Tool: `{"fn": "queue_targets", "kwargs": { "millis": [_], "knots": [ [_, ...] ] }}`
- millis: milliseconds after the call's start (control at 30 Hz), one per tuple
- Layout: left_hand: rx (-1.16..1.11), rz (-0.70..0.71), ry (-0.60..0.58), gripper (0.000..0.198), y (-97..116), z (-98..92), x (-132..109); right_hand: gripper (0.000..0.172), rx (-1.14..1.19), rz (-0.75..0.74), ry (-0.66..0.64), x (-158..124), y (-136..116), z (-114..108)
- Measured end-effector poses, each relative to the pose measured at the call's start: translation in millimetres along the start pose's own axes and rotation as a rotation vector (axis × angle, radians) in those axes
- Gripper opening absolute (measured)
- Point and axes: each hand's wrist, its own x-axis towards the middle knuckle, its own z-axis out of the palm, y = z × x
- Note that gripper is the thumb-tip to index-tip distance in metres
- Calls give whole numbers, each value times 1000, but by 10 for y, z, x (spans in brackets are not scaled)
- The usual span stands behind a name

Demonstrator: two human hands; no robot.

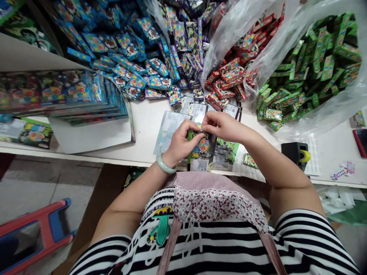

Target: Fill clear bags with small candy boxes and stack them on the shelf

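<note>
My left hand [183, 140] is closed, its thumb and fingers gripping the upper part of a green and black printed package [204, 151]. Colourful round pictures and large lettering show on the package's front. My right hand [222, 125] is closed in a pinch at the package's top edge, its fingertips meeting those of my left hand. Whatever lies between the fingertips is too small to make out. Under and behind my hands are clear plastic sheets [169, 128] and more printed pieces on the white table [145, 126].
Heaps of small blue boxes [129, 46], purple boxes [186, 36], red boxes [232, 74] and green boxes [321, 57] line the back, some in clear plastic bags. At left stands an open carton [94, 133] of packed boxes. A tape dispenser [295, 152] sits right; a red-blue stool [43, 229] stands below left.
</note>
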Motion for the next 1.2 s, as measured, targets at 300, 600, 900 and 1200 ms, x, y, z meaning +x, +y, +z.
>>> {"fn": "queue_targets", "kwargs": {
  "millis": [300, 600, 900, 1200],
  "knots": [
    [-247, -164, -218, 46, -3, -6, -319, 17, 663, 491, -234, 14, 173, 102],
    [179, -64, 250, 31, 452, -1467, -656, 46, 558, 202, -28, 44, 208, 51],
    [1194, -83, 276, 49, 159, -2774, -70, 53, 427, 147, -220, 222, 8, 605],
    [1194, -238, 33, 70, -143, -2784, 1, 49, 383, 201, -187, 58, 190, 562]
  ]
}}
